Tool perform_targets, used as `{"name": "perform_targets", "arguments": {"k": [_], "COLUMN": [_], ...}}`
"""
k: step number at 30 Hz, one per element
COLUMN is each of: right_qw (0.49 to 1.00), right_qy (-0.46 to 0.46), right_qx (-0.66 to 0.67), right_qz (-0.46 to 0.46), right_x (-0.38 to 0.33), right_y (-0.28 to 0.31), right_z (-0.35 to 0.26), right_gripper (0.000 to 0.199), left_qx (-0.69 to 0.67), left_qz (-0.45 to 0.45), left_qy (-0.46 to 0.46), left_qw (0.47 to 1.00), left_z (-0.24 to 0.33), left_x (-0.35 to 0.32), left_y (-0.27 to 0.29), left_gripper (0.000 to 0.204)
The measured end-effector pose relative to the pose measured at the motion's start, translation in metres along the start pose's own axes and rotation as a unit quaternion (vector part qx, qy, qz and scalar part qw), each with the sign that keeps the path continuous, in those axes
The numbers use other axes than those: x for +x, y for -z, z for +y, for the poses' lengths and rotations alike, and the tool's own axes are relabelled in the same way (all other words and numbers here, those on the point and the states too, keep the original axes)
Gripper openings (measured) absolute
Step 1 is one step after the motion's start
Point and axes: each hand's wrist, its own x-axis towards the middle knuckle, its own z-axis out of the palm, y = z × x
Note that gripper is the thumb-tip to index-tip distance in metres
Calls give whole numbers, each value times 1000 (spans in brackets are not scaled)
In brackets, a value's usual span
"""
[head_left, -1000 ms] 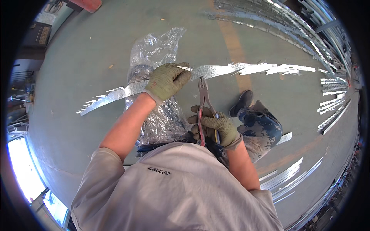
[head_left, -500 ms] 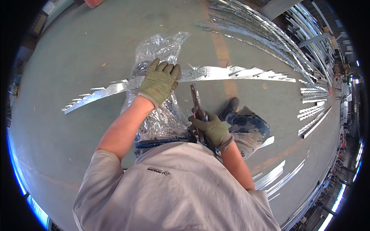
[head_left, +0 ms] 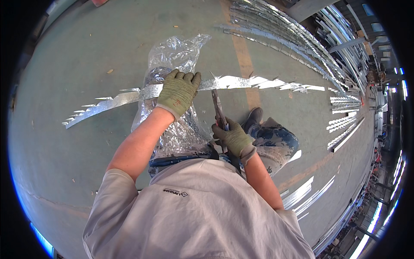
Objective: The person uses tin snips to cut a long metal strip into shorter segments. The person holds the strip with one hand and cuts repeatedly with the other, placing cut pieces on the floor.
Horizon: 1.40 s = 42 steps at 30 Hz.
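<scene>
A long strip of shiny sheet metal (head_left: 235, 82) with pointed, spike-like teeth along its far edge lies crosswise before me. My left hand (head_left: 179, 90), in a green work glove, grips it near the middle, fingers curled over the far edge. My right hand (head_left: 235, 138), gloved alike, is closed around the handles of dark metal pliers (head_left: 219, 113). Their jaws point away from me, the tips at or just short of the strip's near edge; contact is unclear. Under the strip, crumpled clear plastic film (head_left: 179, 129) covers my left leg.
Several similar toothed strips (head_left: 280, 39) are stacked on the floor at far right. More metal pieces (head_left: 345, 125) lie at right, and others (head_left: 302, 192) nearer me. An orange line (head_left: 243, 60) crosses the grey-green floor (head_left: 69, 151). My right boot (head_left: 253, 118) shows beyond my bent knee.
The pliers have moved slightly forward to the strip's near edge, and their jaws and handles look closer together. My left hand keeps its hold. The whole view has shifted slightly.
</scene>
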Motion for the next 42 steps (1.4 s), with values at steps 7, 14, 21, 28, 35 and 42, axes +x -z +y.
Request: {"name": "perform_targets", "arguments": {"k": [7,14,21,28,35,42], "right_qw": [1000,1000,1000,999,993,982], "right_qy": [7,8,14,7,-36,-40], "right_qx": [-1,-10,-8,42,114,182], "right_qz": [4,-3,8,8,4,-20], "right_x": [6,-4,8,9,10,10], "right_y": [-1,-2,-2,-5,-11,-8], "right_z": [10,-3,3,7,5,14], "right_gripper": [43,44,43,36,28,19], "left_qx": [-3,-28,-25,-28,-49,-86], "left_qz": [-10,-18,31,32,-58,-91], "left_qy": [12,10,-8,-6,40,44], "left_qw": [1000,999,999,999,996,991], "left_z": [2,0,-2,-2,3,-1], "left_x": [1,2,0,-1,4,8], "left_y": [7,9,3,2,9,13], "left_gripper": [63,61,58,60,71,71]}}
